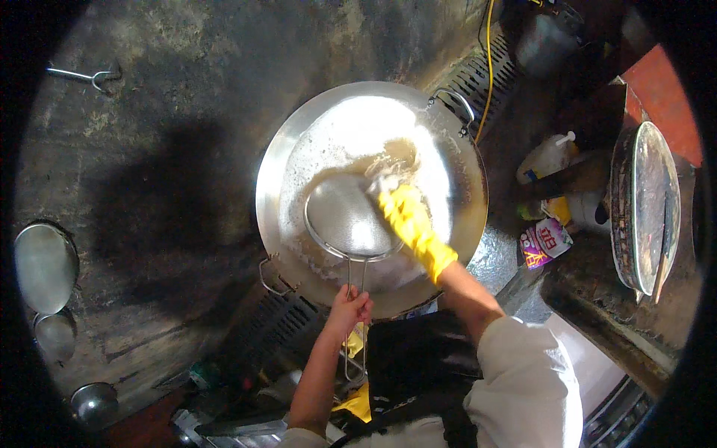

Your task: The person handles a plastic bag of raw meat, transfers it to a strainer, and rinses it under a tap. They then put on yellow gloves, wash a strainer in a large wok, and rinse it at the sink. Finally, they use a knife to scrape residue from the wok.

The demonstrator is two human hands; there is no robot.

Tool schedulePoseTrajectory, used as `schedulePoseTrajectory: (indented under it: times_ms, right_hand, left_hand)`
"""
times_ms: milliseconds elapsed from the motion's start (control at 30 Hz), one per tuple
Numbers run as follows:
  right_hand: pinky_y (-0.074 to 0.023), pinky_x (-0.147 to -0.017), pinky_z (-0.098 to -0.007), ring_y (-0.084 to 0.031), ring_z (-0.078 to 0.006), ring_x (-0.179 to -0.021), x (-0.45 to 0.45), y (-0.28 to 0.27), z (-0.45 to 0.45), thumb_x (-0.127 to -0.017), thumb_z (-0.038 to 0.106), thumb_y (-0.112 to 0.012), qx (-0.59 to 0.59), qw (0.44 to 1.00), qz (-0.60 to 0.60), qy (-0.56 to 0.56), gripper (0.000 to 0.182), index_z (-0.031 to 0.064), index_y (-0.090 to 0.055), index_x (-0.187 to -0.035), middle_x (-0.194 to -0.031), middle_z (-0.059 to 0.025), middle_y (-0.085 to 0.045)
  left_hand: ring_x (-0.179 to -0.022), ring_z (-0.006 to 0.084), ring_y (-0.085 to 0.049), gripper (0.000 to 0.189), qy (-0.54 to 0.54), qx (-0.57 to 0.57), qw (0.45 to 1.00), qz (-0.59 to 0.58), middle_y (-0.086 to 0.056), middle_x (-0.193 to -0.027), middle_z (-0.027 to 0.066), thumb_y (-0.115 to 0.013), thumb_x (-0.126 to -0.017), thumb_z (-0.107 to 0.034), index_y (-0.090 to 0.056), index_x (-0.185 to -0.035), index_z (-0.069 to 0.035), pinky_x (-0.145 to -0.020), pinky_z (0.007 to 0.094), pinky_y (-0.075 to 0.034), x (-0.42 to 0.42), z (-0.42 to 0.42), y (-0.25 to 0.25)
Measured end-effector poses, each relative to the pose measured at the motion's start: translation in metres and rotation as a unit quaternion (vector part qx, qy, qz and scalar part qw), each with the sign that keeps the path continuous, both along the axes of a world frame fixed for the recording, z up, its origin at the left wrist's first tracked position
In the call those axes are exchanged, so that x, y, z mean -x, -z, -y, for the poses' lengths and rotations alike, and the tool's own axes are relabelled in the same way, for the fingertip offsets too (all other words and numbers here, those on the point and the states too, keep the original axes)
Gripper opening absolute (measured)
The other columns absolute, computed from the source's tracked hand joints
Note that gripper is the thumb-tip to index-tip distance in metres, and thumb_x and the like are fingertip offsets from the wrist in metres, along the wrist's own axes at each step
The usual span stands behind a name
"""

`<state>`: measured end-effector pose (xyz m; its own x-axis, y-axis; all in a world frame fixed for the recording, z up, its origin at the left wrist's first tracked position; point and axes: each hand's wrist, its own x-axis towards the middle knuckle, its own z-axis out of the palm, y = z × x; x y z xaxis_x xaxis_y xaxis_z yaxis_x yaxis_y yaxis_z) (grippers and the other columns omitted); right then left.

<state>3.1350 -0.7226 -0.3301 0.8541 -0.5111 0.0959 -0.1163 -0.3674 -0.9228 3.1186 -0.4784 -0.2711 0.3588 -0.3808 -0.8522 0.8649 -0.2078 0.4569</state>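
Observation:
My bare left hand (349,308) grips the wire handle of a round fine-mesh strainer (350,215). The strainer lies over a wide metal wok (462,241), its mesh tilted above foamy, brownish liquid (400,150). On my right hand (409,221) is a yellow rubber glove. Its fingers are closed around a greyish, stringy scrubber or rag (391,171) at the strainer's upper right rim. Blur hides exactly what the scrubber is made of. The wok has a loop handle (460,103) at its upper right and another handle (273,280) at its lower left.
At the right stand a purple detergent bag (544,243), a pump bottle (549,157) and a round board (652,207) with a wooden-handled tool on it. A yellow hose or cable (489,61) runs past the wok. Metal bowls or strainers (46,269) are along the left wall.

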Motion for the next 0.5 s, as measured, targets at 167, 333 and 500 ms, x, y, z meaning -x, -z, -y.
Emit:
schedulePoseTrajectory:
  times_ms: [167, 333, 500]
  right_hand:
    - [-0.0382, -0.084, -0.0478, -0.052, -0.031, -0.098, 0.004, -0.072, -0.06, -0.072, 0.027, -0.064, 0.168, 0.975, 0.139, -0.05, 0.017, 0.0158, -0.066, -0.084, -0.098, -0.007, -0.06]
    - [-0.0344, -0.093, -0.0496, -0.048, -0.0336, -0.107, -0.051, -0.098, -0.042, -0.083, 0.037, -0.055, 0.309, 0.949, -0.005, -0.059, 0.029, 0.0185, -0.063, -0.104, -0.119, -0.0134, -0.054]
    - [-0.0487, -0.079, -0.0324, -0.064, -0.0237, -0.088, -0.093, -0.015, 0.052, -0.086, 0.039, -0.059, -0.065, 0.989, -0.093, -0.1, 0.041, 0.0013, -0.067, -0.1, -0.093, -0.015, -0.068]
  left_hand:
    - [-0.043, 0.0129, -0.039, 0.023, 0.162, -0.062, 0.972, 0.156, -0.046, -0.062, 0.0064, -0.049, -0.09, -0.002, -0.029, -0.084, -0.012, -0.037, 0.0285, -0.035, 0.007, 0.008, 0.002]
    - [-0.048, 0.0167, -0.047, 0.015, 0.344, -0.174, 0.855, 0.346, -0.043, -0.058, 0.0075, -0.046, -0.091, -0.005, -0.034, -0.083, -0.006, -0.047, 0.0307, -0.042, 0.023, -0.029, -0.006]
    - [-0.058, 0.0174, -0.047, 0.022, 0.08, -0.024, 0.985, 0.148, -0.043, -0.061, 0.0059, -0.048, -0.093, -0.017, -0.037, -0.078, -0.006, -0.058, 0.0321, -0.043, 0.061, -0.085, 0.036]
